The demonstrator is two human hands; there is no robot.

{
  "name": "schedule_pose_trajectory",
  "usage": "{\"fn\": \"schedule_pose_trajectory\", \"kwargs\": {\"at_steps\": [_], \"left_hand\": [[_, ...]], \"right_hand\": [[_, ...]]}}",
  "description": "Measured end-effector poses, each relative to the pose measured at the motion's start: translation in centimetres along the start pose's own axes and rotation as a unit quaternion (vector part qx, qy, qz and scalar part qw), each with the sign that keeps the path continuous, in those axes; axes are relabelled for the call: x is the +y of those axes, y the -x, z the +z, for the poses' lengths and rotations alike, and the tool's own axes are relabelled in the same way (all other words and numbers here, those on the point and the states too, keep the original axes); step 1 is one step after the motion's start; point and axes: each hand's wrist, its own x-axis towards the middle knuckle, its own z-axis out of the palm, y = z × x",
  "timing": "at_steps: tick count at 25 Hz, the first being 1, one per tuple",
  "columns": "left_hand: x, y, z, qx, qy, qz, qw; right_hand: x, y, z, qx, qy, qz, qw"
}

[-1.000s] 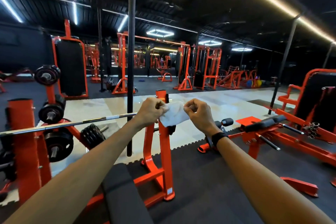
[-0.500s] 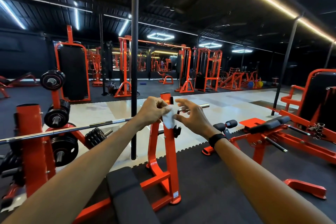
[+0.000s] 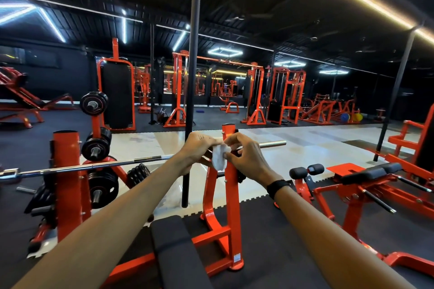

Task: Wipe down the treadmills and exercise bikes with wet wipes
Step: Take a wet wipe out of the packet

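White wet wipe (image 3: 219,159) hangs crumpled between our two hands: left hand (image 3: 197,149) fingers curl round its edge, right hand (image 3: 246,158) fingers pinch its other side. At twelve o'clock behind it stands the orange rack post (image 3: 231,195), carrying the barbell (image 3: 94,166).

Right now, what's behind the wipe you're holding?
Behind the white wipe, held by the left hand and right hand, is the orange rack upright. The barbell passes behind; its rest on the upright is covered.
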Motion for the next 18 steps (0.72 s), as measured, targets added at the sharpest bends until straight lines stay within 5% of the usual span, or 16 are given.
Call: {"fn": "schedule_pose_trajectory", "kwargs": {"at_steps": [6,10,14,18], "left_hand": [[-1.3,4.0,-3.4,0.000,0.006,-0.002,1.000],[-4.6,9.4,-7.7,0.109,-0.040,0.002,0.993],[-7.2,16.4,-13.9,0.189,-0.174,-0.008,0.966],[-6.3,24.4,-21.3,0.251,-0.233,-0.029,0.939]], "right_hand": [[-1.4,0.8,4.0,0.004,-0.101,-0.007,0.995],[-5.0,2.4,10.2,-0.072,-0.190,-0.007,0.979],[-11.7,3.4,16.9,-0.212,-0.366,0.038,0.905],[-20.9,3.7,21.8,-0.350,-0.429,0.019,0.832]]}}
